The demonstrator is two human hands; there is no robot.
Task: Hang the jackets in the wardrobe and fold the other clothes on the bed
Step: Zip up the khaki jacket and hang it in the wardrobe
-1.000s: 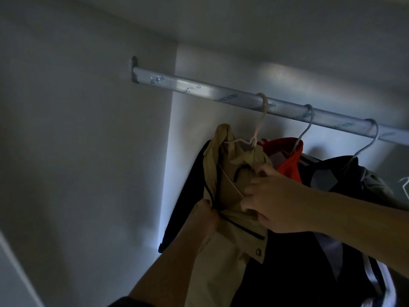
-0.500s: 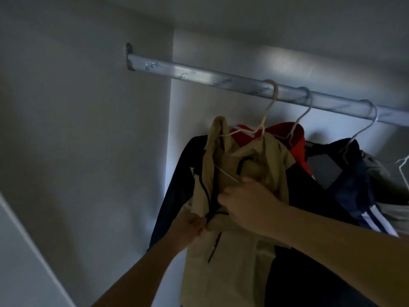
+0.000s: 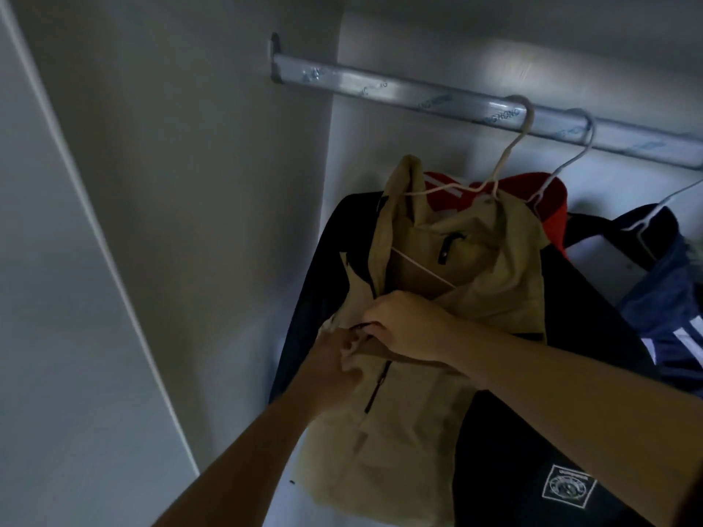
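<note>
Item: tan jacket (image 3: 475,268), judged soft, light, limp | left hand (image 3: 334,370), right hand (image 3: 407,325): both pinch its front at zip | best hold: zip edges

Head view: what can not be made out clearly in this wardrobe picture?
Zipper pull of the tan jacket: head view, covered by the right hand.
Fingertips of the left hand: head view, tucked into the jacket fabric.
Right end of the rail: head view, cut off by the frame edge.
Rail print: head view, blurred.
</note>
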